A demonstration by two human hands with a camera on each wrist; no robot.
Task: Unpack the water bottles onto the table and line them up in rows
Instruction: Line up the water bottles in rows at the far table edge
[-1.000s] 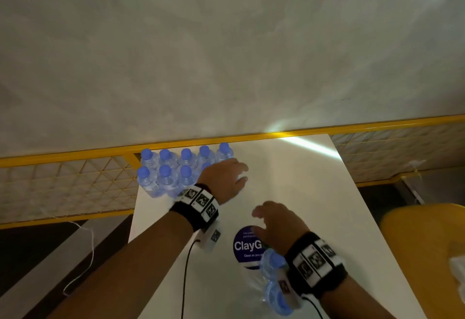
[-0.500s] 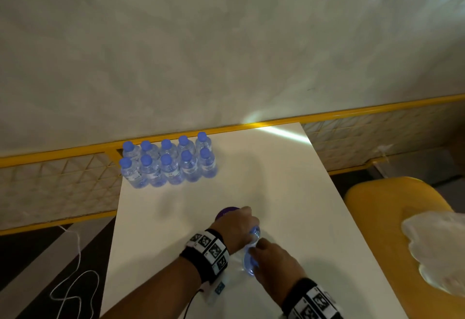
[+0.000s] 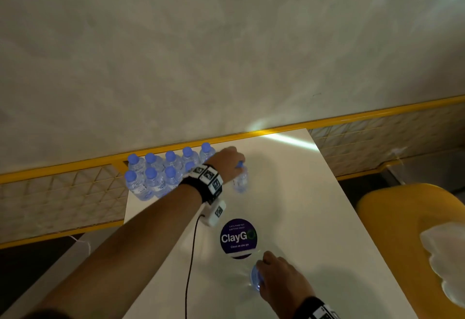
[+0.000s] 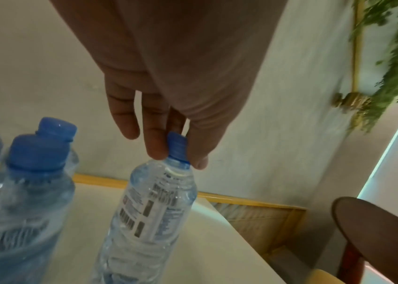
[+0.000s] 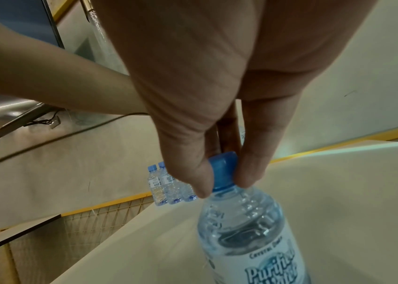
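A: Where is the left hand (image 3: 227, 161) working?
B: It is pinching the cap of a bottle (image 4: 149, 209) at the tabletop's (image 3: 302, 205) far edge, beside the rows of bottles (image 3: 161, 172) filling the far left corner.
A: And the right hand (image 3: 279, 277)?
B: It is pinching the cap of a second bottle (image 5: 249, 236) toward the near edge, beside a round sticker (image 3: 238, 238).

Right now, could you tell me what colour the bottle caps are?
Blue, clearest on the cap in the right wrist view.
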